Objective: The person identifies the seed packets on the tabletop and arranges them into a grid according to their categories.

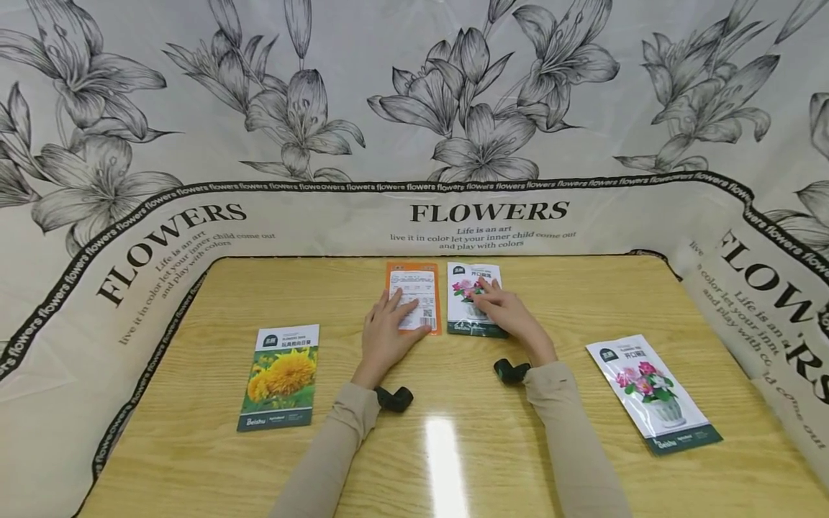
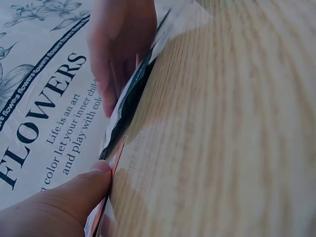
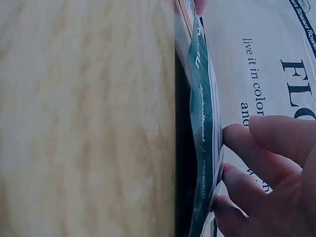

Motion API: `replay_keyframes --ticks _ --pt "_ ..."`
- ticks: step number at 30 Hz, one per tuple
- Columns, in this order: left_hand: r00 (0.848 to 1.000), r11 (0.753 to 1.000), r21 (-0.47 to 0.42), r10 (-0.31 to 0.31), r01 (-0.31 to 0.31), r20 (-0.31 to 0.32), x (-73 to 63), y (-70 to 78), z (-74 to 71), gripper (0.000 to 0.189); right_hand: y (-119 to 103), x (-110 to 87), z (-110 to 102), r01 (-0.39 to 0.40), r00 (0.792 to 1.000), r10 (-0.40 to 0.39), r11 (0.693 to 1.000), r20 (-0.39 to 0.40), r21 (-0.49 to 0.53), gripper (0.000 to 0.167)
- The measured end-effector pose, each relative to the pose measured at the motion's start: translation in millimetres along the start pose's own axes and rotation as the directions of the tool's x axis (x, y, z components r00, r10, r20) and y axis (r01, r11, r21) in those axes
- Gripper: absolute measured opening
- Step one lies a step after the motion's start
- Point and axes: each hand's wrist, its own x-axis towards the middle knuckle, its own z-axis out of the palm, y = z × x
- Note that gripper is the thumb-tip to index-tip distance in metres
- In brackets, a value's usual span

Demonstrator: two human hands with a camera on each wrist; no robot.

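An orange seed packet with a white printed label (image 1: 421,286) lies at the middle of the table's far side. My left hand (image 1: 390,332) rests on its lower left part, fingers spread; the left wrist view shows the thumb (image 2: 74,197) at the packet's edge. Just right of it is a white seed packet with pink flowers (image 1: 458,311) and a dark green bottom band. The fingers of my right hand (image 1: 510,314) touch that packet's face from the right. In the right wrist view the fingertips (image 3: 232,133) press on its top surface, and its near edge bulges up.
A seed packet with yellow flowers (image 1: 278,378) lies on the left of the wooden table (image 1: 466,403). Another pink-flower packet (image 1: 654,396) lies tilted at the right. A floral cloth printed FLOWERS (image 1: 479,223) borders the table's far and side edges. Each wrist wears a black device.
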Motion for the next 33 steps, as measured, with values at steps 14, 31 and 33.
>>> replay_keyframes --ticks 14,31,33 --pt "1.0 0.999 -0.032 0.006 -0.006 -0.006 -1.1 2.5 1.0 0.064 -11 -7.8 -9 0.041 0.998 -0.044 0.997 0.047 0.058 0.037" --pt "1.0 1.0 -0.026 0.009 -0.009 0.008 -2.8 2.1 -0.3 0.067 -3 -6.4 -12 0.041 0.998 -0.041 0.999 0.046 0.015 0.049" --pt "1.0 0.999 -0.03 0.013 -0.013 0.007 -3.2 2.6 -1.1 0.068 -3 -6.5 -12 0.051 0.996 -0.048 0.998 0.073 -0.037 0.052"
